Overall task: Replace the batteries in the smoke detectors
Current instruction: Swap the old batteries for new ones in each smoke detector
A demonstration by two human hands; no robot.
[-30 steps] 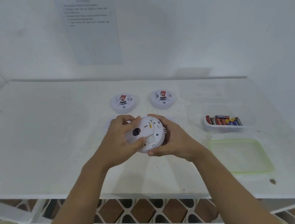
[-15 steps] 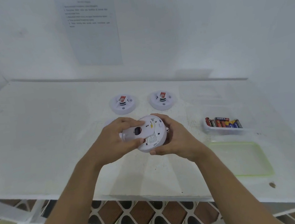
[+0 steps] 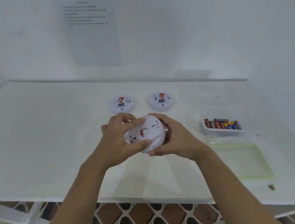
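Observation:
I hold a round white smoke detector (image 3: 151, 130) above the table's middle, its back plate turned up toward me. My left hand (image 3: 117, 142) grips the back plate from the left, thumb and fingers curled over its rim. My right hand (image 3: 173, 136) cups the detector body from the right and below. A red and yellow spot shows through the plate's centre hole. Two more white smoke detectors (image 3: 123, 104) (image 3: 162, 101) lie face up farther back, each with a red label. A clear tray of batteries (image 3: 222, 125) sits to the right.
A pale green lid or flat tray (image 3: 242, 161) lies at the front right of the white table (image 3: 43, 145). A printed sheet (image 3: 91, 25) hangs on the back wall. Below the table's front edge, a patterned floor shows through white rails.
The back plate has turned in my left hand relative to the detector body; its centre hole now shows red and yellow where it looked dark. Both hands stay in the same place.

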